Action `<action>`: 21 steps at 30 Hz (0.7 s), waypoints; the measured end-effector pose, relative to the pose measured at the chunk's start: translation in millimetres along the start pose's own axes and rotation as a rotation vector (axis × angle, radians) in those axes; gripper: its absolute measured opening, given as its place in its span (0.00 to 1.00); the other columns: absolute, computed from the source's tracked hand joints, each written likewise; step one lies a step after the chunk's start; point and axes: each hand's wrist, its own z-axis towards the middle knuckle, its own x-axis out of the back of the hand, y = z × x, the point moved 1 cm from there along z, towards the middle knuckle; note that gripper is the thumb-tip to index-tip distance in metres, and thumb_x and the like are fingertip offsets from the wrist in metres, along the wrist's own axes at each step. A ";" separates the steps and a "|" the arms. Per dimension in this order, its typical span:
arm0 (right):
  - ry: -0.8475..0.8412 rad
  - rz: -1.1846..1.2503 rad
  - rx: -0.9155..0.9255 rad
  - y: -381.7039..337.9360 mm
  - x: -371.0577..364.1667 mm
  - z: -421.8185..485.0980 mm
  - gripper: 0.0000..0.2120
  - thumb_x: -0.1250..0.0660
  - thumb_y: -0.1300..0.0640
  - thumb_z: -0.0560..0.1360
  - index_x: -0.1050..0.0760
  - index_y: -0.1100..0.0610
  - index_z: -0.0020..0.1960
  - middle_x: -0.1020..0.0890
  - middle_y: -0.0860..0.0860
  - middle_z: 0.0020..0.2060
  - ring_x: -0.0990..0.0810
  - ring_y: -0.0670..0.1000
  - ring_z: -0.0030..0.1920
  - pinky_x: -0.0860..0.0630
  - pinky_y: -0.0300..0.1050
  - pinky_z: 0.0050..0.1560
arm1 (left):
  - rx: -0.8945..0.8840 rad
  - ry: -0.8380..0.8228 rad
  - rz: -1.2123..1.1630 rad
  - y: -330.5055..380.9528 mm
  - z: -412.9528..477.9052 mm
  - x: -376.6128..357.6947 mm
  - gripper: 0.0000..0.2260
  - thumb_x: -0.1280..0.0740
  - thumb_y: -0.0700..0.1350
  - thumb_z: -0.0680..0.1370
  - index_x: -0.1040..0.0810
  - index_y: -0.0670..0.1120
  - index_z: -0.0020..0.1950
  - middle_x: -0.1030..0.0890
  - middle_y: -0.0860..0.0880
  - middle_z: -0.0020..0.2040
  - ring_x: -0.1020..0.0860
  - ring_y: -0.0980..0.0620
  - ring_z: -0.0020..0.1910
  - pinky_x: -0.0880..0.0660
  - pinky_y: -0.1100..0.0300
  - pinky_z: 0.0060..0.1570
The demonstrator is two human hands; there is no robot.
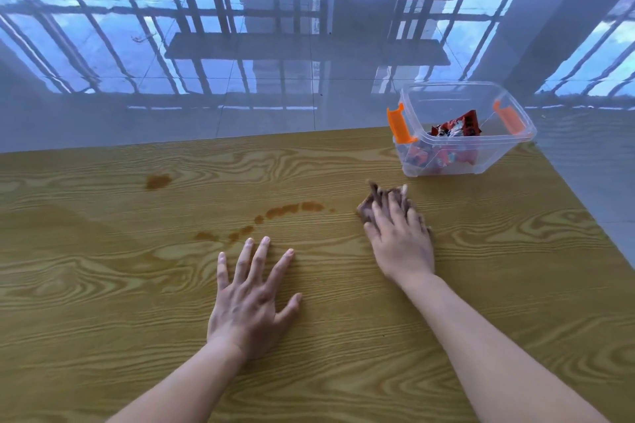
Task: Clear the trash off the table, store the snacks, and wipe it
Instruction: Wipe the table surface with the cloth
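Snacks (455, 129) stored in box (515, 161), no trash seen; brown stains (292, 209) left. Right hand (398, 237) pressed on cloth (366, 209), left hand (249, 299) flat, fingers spread

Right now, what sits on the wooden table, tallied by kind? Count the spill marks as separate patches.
Clear plastic storage box with orange latches, red snack packets inside: 1
Brown wiping cloth under the right hand: 1
Brown spill patches: 2, a lone blot and a broken streak
Hands on the table: 2, counting the left hand
Total: 6
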 end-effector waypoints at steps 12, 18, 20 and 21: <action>-0.002 0.058 -0.135 -7.1 3.5 30.6 0.28 0.57 0.38 0.82 0.50 0.43 0.80 0.54 0.48 0.81 0.53 0.58 0.79 0.54 0.57 0.78 | -0.010 0.006 -0.003 1.1 1.4 1.2 0.33 0.49 0.71 0.76 0.45 0.60 0.79 0.43 0.45 0.80 0.51 0.44 0.80 0.51 0.31 0.73; 0.050 -0.035 0.381 -21.7 -28.0 -71.7 0.26 0.54 0.38 0.83 0.44 0.44 0.78 0.49 0.46 0.80 0.49 0.55 0.79 0.50 0.56 0.77 | -0.003 -0.008 -0.007 2.7 1.3 3.3 0.33 0.49 0.71 0.76 0.44 0.60 0.79 0.43 0.45 0.80 0.50 0.44 0.79 0.51 0.31 0.72; 0.028 -0.034 0.416 -7.5 -28.1 -72.4 0.25 0.52 0.40 0.83 0.43 0.44 0.78 0.49 0.46 0.80 0.47 0.54 0.79 0.48 0.56 0.76 | -0.003 -0.019 -0.012 2.2 2.2 3.8 0.33 0.48 0.70 0.76 0.43 0.60 0.78 0.43 0.45 0.80 0.50 0.43 0.79 0.51 0.31 0.72; 0.043 -0.049 0.385 -4.2 -24.8 -57.1 0.25 0.51 0.41 0.83 0.41 0.45 0.78 0.48 0.47 0.80 0.46 0.55 0.79 0.47 0.56 0.76 | -0.004 -0.021 -0.008 2.0 2.2 3.7 0.33 0.49 0.70 0.76 0.43 0.60 0.78 0.43 0.45 0.80 0.50 0.43 0.79 0.51 0.31 0.72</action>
